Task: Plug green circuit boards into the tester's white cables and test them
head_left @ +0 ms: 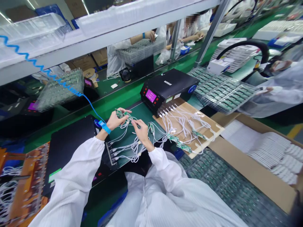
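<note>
My left hand [116,120], with a blue wrist strap [104,126], is closed on a small green circuit board [128,116]. Another board [118,113] shows by its fingers. My right hand [141,130] is closed at the lower end of the held board, its fingertips pinched; whether they grip the board or a cable plug is too small to tell. White cables [136,148] run below both hands from a port strip [111,154] on the left black box. A further green board [151,127] hangs on a cable just right of my right hand.
A black tester [172,83] with a pink screen stands behind cables and boards on a cardboard sheet [208,143]. Trays of boards [222,90] lie right, near an open carton [258,183] of white parts. A shelf [104,36] crosses overhead; several people work beyond.
</note>
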Tool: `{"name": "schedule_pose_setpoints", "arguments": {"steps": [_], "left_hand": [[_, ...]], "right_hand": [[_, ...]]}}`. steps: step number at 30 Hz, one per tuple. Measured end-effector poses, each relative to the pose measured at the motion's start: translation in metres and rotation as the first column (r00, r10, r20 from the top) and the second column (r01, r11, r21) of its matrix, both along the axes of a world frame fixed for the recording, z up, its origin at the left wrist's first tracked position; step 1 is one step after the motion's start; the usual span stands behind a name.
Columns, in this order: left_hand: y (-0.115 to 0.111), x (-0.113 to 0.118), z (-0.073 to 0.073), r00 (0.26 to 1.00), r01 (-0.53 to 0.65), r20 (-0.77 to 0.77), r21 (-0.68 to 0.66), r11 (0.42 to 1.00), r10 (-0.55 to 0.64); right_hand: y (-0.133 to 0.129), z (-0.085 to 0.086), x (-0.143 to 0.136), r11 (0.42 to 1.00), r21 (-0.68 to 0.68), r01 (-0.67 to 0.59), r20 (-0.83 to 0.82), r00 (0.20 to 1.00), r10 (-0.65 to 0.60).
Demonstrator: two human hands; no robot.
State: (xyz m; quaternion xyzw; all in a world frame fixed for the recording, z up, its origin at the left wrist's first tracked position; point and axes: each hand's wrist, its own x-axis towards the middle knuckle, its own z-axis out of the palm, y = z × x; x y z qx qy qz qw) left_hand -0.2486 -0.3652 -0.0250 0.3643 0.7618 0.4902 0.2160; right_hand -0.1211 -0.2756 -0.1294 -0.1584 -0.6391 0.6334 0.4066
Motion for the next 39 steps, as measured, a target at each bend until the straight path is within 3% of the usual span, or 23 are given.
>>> {"name": "schedule_pose_setpoints", "arguments": {"steps": [4, 12, 20, 28, 39], "left_hand": [[0.000, 0.008, 0.005, 0.971, 0.173, 0.159, 0.034, 0.984, -0.176], [-0.002, 0.007, 0.003, 0.862, 0.377, 0.335, 0.075, 0.923, -0.380], [-0.005, -0.001, -0.007, 0.834, 0.411, 0.359, 0.101, 0.906, -0.419], [-0.003, 0.002, -0.006, 0.835, 0.411, 0.362, 0.091, 0.907, -0.415], [-0.001, 0.004, -0.002, 0.865, 0.396, 0.318, 0.042, 0.917, -0.388]], "right_hand": [[-0.004, 0.004, 0.010, 0.999, -0.033, 0.043, -0.083, 0.995, -0.046], [-0.004, 0.009, 0.023, 0.997, -0.050, 0.059, -0.222, 0.973, -0.069], [-0.005, 0.016, 0.027, 1.000, -0.017, 0.006, -0.232, 0.973, -0.010], [-0.001, 0.016, 0.030, 0.997, 0.079, 0.025, -0.247, 0.969, -0.005], [-0.005, 0.016, 0.028, 0.995, 0.076, 0.066, -0.227, 0.973, -0.047]]}}
